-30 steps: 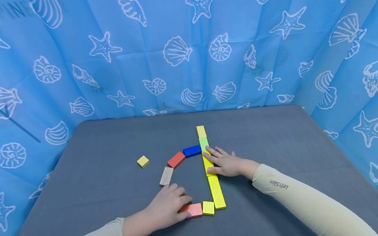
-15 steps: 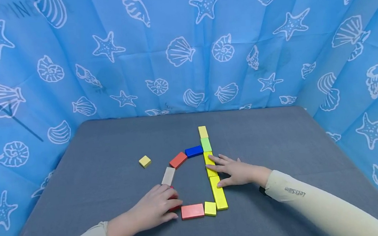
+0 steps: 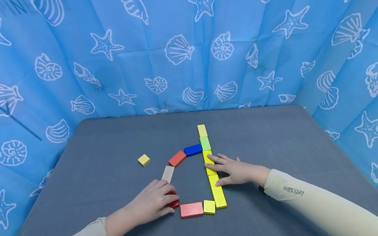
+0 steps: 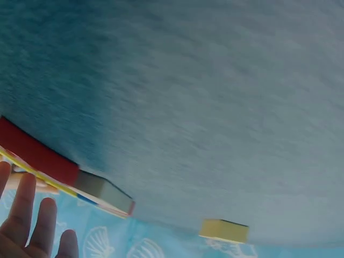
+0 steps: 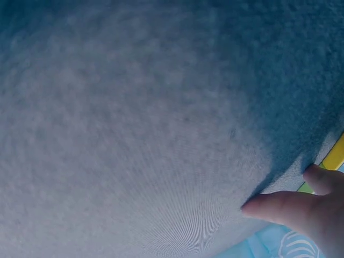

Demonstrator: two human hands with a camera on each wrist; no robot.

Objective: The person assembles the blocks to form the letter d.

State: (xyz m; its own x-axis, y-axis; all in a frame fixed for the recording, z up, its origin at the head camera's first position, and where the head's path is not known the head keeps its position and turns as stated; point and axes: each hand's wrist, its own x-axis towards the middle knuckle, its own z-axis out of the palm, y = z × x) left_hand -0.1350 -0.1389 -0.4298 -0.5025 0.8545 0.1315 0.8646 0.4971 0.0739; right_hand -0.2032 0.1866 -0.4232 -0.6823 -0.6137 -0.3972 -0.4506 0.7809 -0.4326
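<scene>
My left hand [image 3: 154, 201] holds a red block [image 3: 173, 204] on the table, its fingers over the block and covering most of it. That red block [image 4: 40, 153] shows its long side in the left wrist view, lined up with a pale wooden block [image 3: 168, 174]. My right hand [image 3: 237, 170] lies with spread, fairly straight fingers on the upper yellow block [image 3: 208, 157], its thumb by the lower yellow block [image 3: 218, 196]. A pink block [image 3: 192, 210] and a small yellow block [image 3: 209, 207] lie to the right of my left hand.
An orange-red block [image 3: 177, 158] and a blue block [image 3: 193, 150] continue the curve toward a green block [image 3: 205, 143]. A pale yellow block [image 3: 201, 130] tops the straight column. One loose yellow block [image 3: 143, 160] lies left on the grey table [image 3: 261, 134]. A blue curtain [image 3: 157, 64] hangs behind.
My left hand has left the pink block and moved left onto the red block, which was hidden at first. My right hand has slid slightly down the yellow column.
</scene>
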